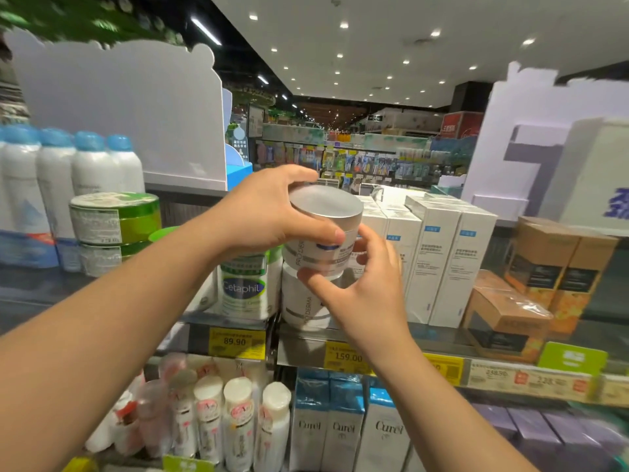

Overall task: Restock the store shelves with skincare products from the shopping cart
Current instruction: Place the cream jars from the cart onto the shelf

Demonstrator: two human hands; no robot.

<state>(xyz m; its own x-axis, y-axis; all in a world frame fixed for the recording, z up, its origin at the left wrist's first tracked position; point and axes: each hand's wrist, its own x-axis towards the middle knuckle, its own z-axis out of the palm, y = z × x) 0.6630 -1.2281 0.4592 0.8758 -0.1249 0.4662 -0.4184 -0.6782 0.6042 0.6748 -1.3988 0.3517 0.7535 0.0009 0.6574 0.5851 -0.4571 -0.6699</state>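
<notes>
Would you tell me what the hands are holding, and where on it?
Both grip one silver-lidded jar: the left hand around its lid, the right hand at its lower body.

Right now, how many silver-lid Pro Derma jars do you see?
2: upper jar held by left hand and right hand, atop lower jar on the shelf. Others may be hidden behind.
</notes>
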